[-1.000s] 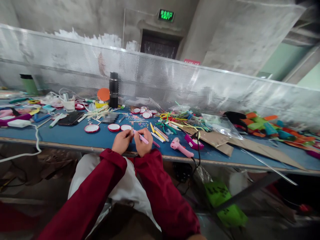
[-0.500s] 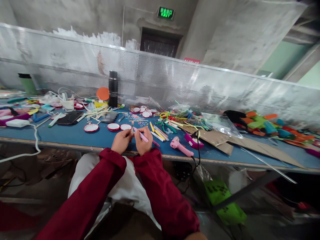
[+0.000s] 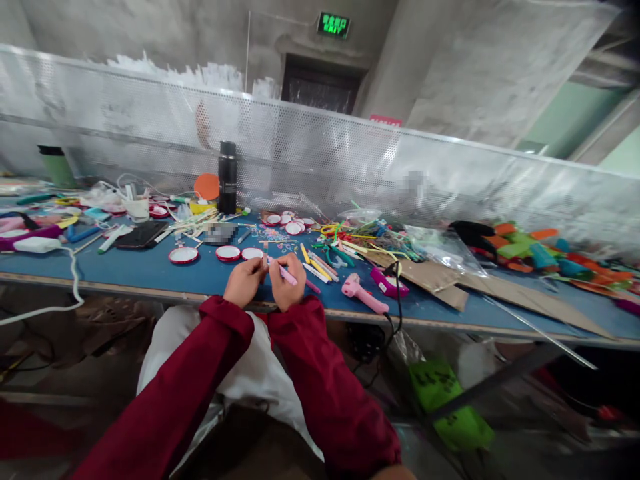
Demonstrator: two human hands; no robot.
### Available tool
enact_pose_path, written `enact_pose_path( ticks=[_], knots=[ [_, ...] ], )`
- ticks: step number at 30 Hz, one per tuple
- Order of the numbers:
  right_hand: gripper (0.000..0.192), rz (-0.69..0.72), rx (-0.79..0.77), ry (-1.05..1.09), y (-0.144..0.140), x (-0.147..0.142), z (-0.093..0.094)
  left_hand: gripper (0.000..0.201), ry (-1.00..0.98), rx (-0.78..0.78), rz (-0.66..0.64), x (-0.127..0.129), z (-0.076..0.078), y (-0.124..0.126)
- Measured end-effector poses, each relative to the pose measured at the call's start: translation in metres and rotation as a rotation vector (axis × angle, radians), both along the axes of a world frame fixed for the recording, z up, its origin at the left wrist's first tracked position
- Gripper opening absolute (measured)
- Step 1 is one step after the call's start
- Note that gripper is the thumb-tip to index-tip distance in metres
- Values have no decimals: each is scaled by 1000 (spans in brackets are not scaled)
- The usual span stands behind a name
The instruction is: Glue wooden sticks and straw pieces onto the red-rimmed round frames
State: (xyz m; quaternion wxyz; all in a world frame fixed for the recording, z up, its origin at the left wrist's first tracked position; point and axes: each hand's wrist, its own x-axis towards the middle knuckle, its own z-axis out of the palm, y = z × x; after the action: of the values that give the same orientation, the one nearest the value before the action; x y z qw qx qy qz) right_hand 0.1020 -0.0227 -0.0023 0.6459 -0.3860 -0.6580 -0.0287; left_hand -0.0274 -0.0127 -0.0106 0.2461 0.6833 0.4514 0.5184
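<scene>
Both my hands are together over the near edge of the blue table (image 3: pixel 150 273). My right hand (image 3: pixel 289 285) grips a thin pink stick (image 3: pixel 286 274) that pokes out to the left toward my left hand (image 3: pixel 244 282). My left hand's fingers are closed on a small thin piece (image 3: pixel 265 257) standing upright between the two hands. Both sleeves are dark red. Red-rimmed white round lids (image 3: pixel 228 253) lie just beyond my hands.
A pink glue gun (image 3: pixel 363 293) with a black cable lies right of my hands, beside a magenta tool (image 3: pixel 387 283). Coloured sticks (image 3: pixel 320 267), cardboard sheets (image 3: pixel 450 283), a black bottle (image 3: pixel 227 177), a phone (image 3: pixel 143 235) and a white cable (image 3: pixel 75 280) crowd the table. A perforated metal screen (image 3: pixel 325 160) runs behind.
None of note; my hands stay together at the table edge with the pink stick, and the view shifts only slightly.
</scene>
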Motion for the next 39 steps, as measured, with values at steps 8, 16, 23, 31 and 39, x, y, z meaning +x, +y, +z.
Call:
enact_pose_path(
  ticks=[8,16,23,31,39],
  knots=[
    [21,1,27,-22,-2,-1,1,29,46,10,16,0,0,0],
    [20,3,20,-24,-2,-1,2,27,38,-1,8,0,0,0],
    [21,-12,43,-40,-2,-1,2,24,60,7,13,0,1,-2],
    [20,0,41,-27,-1,-1,2,28,53,-4,11,0,4,-3],
    [20,-1,31,-28,-3,-1,3,27,47,8,13,0,2,-2]
  ],
)
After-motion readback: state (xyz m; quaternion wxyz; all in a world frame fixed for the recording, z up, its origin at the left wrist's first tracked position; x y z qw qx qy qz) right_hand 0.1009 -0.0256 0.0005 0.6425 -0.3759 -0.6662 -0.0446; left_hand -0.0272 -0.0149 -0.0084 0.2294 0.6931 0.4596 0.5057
